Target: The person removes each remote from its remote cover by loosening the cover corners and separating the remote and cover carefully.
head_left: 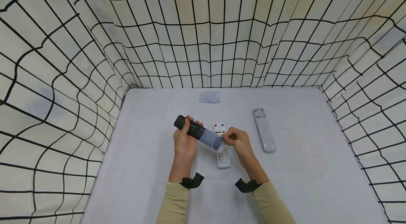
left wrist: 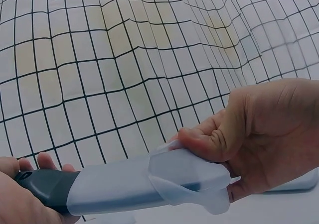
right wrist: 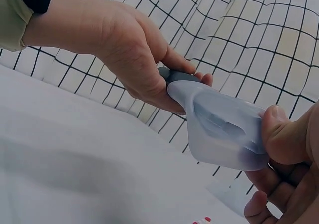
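Observation:
My left hand (head_left: 184, 138) grips the upper end of a black remote (head_left: 189, 127), held above the table. A translucent silicone sleeve (head_left: 210, 138) covers the remote's lower half. My right hand (head_left: 235, 139) pinches the sleeve's loose end. In the left wrist view the sleeve (left wrist: 149, 184) wraps the dark remote (left wrist: 47, 186), with the right hand (left wrist: 259, 134) pinching its end. In the right wrist view the left hand (right wrist: 124, 50) holds the remote (right wrist: 174, 75) and the sleeve (right wrist: 224, 129) bulges toward the right thumb.
A small white remote (head_left: 222, 153) with coloured buttons lies on the grey table (head_left: 142, 167) under my hands. A longer white remote (head_left: 264, 129) lies to the right. Another clear sleeve (head_left: 209, 96) rests near the back. Grid-patterned cloth walls (head_left: 63, 76) enclose the table.

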`<control>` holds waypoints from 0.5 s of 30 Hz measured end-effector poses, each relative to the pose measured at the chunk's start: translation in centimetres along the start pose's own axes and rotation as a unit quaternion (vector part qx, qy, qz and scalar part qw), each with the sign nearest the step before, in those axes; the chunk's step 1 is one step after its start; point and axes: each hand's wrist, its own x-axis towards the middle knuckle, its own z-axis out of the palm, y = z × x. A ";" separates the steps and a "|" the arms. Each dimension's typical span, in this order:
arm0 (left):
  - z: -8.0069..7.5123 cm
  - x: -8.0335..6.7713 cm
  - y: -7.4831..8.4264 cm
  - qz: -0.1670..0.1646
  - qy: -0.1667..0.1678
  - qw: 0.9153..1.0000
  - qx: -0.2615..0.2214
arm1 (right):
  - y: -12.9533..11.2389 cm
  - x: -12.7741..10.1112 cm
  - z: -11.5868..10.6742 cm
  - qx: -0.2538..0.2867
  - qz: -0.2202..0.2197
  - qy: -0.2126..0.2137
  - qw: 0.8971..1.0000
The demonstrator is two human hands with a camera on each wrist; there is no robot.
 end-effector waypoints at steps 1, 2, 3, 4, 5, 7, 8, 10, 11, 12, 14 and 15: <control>0.0 0.0 0.0 -0.001 -0.001 1.000 0.000 | 0.0 0.0 -0.1 -0.002 0.000 -0.002 1.000; 0.0 0.0 0.1 -0.002 -0.001 1.000 -0.002 | -0.1 -0.1 -0.2 -0.005 -0.001 -0.003 1.000; 0.1 0.0 0.1 -0.003 -0.001 1.000 -0.005 | -0.1 -0.1 -0.3 -0.005 -0.003 -0.005 1.000; 0.1 0.0 0.1 -0.002 -0.003 1.000 -0.006 | -0.1 -0.1 -0.4 -0.005 -0.005 -0.008 1.000; 0.2 0.0 0.0 0.000 -0.003 1.000 -0.008 | -0.2 -0.1 -0.5 -0.006 -0.006 -0.011 1.000; 0.3 -0.1 -0.1 0.006 -0.004 1.000 -0.006 | -0.2 0.0 -0.6 -0.008 -0.010 -0.018 1.000; 0.4 -0.1 -0.2 0.008 -0.003 1.000 -0.006 | -0.2 0.0 -0.7 -0.008 -0.013 -0.017 1.000; 0.7 -0.2 -0.5 0.010 -0.005 1.000 -0.001 | 0.0 0.0 -1.0 -0.010 -0.018 -0.011 1.000; 0.8 -0.3 -0.7 0.011 -0.005 1.000 0.001 | 0.1 0.1 -1.1 -0.012 -0.019 -0.008 1.000; 0.9 -0.4 -0.9 0.013 -0.002 1.000 0.004 | 0.3 0.1 -1.2 -0.014 -0.020 -0.005 1.000; 1.1 -0.5 -1.2 0.016 0.004 1.000 0.004 | 0.6 0.0 -1.4 -0.021 -0.021 -0.002 1.000; 1.2 -0.5 -1.3 0.021 0.009 1.000 0.004 | 0.8 -0.2 -1.4 -0.026 -0.022 -0.003 0.999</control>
